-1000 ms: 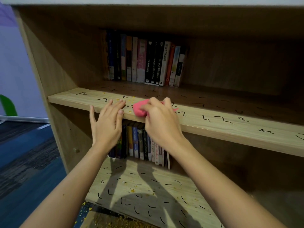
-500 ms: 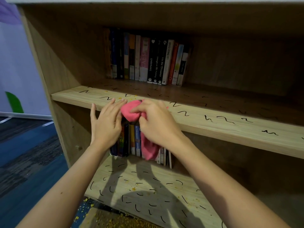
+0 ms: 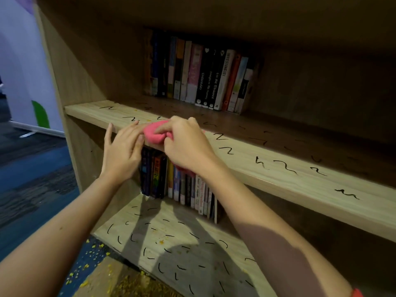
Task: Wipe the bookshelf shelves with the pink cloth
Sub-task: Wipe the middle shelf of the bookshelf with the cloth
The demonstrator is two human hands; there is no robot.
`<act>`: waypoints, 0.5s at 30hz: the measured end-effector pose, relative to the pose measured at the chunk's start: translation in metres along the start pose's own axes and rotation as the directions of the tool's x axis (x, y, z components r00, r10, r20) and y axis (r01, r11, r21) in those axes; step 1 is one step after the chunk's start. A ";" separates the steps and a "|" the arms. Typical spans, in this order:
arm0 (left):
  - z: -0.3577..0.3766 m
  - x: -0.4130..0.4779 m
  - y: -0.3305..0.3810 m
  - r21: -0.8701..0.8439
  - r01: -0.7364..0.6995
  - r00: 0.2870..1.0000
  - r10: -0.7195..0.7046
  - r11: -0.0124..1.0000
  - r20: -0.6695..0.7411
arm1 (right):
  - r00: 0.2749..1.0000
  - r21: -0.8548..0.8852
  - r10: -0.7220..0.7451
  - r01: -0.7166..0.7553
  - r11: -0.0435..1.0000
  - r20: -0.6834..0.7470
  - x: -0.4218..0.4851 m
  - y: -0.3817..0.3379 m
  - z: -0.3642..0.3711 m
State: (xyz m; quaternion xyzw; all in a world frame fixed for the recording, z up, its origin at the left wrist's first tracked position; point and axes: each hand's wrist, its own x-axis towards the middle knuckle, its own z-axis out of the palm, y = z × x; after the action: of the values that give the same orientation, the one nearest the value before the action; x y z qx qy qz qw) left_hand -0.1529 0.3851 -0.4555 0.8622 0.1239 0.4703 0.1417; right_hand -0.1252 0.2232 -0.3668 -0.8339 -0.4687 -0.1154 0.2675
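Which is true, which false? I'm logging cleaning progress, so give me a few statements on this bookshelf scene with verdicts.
1. The right hand grips the crumpled pink cloth at the front edge of the middle wooden shelf. True.
2. The left hand holds a book. False: it is empty, straight fingers against that shelf's edge.
3. The middle shelf bears black squiggle marks right of the cloth. True.
4. The lower wooden shelf has no books. False: a row of upright books stands on it.
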 end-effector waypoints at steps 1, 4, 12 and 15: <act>0.001 0.000 0.001 0.002 0.008 1.000 -0.008 1.000 -0.008 | 1.000 0.058 -0.011 0.011 0.998 -0.008 -0.002 0.002 -0.005; 0.002 0.000 0.000 -0.010 -0.005 0.999 0.005 1.000 -0.034 | 0.987 0.111 0.020 -0.002 0.994 -0.158 -0.010 0.018 -0.020; -0.001 -0.003 0.002 0.000 -0.004 0.999 0.004 1.000 -0.041 | 0.974 0.090 0.092 -0.075 0.993 -0.207 -0.016 0.030 -0.001; -0.005 -0.002 0.002 0.015 -0.036 0.999 0.036 0.999 -0.035 | 0.956 0.145 0.135 -0.100 0.984 -0.260 -0.012 0.033 0.003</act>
State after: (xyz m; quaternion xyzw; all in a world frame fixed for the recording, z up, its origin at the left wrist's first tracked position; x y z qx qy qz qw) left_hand -0.1580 0.3833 -0.4545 0.8570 0.1143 0.4868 0.1248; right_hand -0.1041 0.2019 -0.3856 -0.8177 -0.3843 -0.1804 0.3887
